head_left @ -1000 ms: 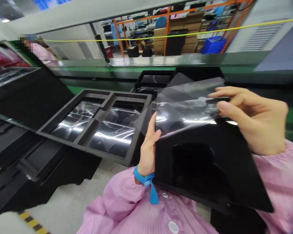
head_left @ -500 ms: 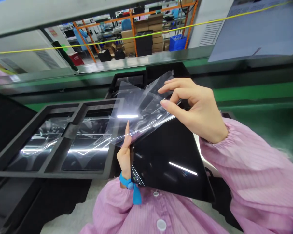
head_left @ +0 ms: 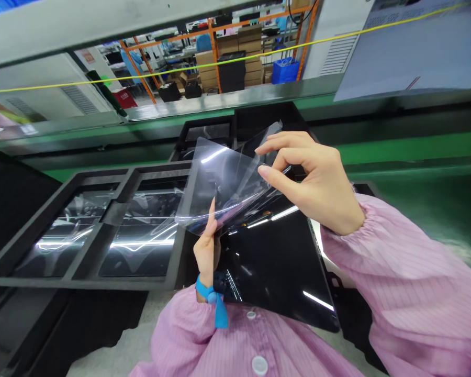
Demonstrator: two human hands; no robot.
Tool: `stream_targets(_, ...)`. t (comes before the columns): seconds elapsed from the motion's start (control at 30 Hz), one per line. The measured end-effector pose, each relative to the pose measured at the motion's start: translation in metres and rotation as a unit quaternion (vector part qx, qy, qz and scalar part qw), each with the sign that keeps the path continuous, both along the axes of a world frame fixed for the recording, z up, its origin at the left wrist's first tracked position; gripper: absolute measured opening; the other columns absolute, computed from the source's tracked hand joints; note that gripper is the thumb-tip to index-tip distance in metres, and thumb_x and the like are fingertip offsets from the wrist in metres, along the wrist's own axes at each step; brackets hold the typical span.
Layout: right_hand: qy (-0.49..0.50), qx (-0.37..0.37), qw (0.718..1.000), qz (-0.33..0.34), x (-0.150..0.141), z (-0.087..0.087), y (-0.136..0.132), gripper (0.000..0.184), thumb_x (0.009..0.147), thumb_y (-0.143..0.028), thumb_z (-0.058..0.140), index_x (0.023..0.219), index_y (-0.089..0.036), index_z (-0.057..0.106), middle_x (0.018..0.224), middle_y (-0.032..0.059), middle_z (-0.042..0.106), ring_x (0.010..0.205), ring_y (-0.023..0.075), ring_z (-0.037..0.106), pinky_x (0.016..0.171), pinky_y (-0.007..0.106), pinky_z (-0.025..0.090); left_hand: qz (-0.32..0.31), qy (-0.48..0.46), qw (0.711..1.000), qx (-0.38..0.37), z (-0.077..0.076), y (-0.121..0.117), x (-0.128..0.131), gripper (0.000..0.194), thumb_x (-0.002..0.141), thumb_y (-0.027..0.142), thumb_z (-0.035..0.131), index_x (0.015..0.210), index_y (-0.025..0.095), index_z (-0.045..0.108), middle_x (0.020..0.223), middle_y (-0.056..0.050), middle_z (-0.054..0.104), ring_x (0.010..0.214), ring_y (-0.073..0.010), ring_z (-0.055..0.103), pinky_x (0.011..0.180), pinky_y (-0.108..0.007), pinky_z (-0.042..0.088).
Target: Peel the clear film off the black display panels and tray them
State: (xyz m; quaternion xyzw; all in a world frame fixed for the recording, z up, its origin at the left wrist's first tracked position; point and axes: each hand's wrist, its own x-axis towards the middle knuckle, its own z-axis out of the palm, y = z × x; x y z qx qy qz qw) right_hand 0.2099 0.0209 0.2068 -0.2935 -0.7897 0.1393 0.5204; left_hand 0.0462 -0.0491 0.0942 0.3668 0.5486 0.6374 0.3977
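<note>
A glossy black panel (head_left: 275, 267) is tilted in front of my chest. My left hand (head_left: 206, 248) grips its left edge, thumb up along the side. A clear plastic film (head_left: 223, 186) is partly lifted off the panel's upper part. My right hand (head_left: 314, 180) pinches the film's upper right corner between thumb and fingers, above the panel. The film curls and catches the light. I wear pink sleeves and a blue wrist strap (head_left: 214, 303).
A black foam tray (head_left: 121, 183) with two compartments holding shiny bagged panels lies to the left. Another black tray (head_left: 208, 131) sits behind the film. A green conveyor edge (head_left: 396, 149) runs across the back. Shelves with boxes stand far behind.
My head view swung from the left tray toward the panel. The right hand has drawn the film further off the panel, and the panel has tilted slightly.
</note>
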Motion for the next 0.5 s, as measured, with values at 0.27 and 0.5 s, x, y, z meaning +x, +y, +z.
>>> stream_targets(0.27, -0.020, -0.009, 0.999, -0.028, 0.002, 0.000, -0.003, 0.029, 0.078, -0.008, 0.065, 0.055, -0.020, 0.050, 0.093, 0.0009, 0.067, 0.100, 0.0230, 0.058, 0.090, 0.040, 0.047, 0.008, -0.011, 1.000, -0.024, -0.013, 0.008, 0.004, 0.046, 0.087, -0.002, 0.040, 0.118, 0.021, 0.066, 0.131, 0.005, 0.058, 0.125, -0.0187, 0.051, 0.112, -0.031, 0.037)
stream_targets(0.5, -0.023, -0.002, 0.999, -0.037, 0.000, 0.003, -0.008, 0.029, 0.074, -0.005, 0.067, 0.054, -0.019, 0.051, 0.092, 0.0035, 0.067, 0.098, 0.0238, 0.056, 0.090, 0.042, 0.043, -0.028, -0.016, 0.998, -0.050, -0.014, 0.010, 0.009, 0.043, 0.086, -0.002, 0.041, 0.112, 0.019, 0.068, 0.131, 0.001, 0.059, 0.125, -0.0220, 0.052, 0.108, -0.036, 0.042)
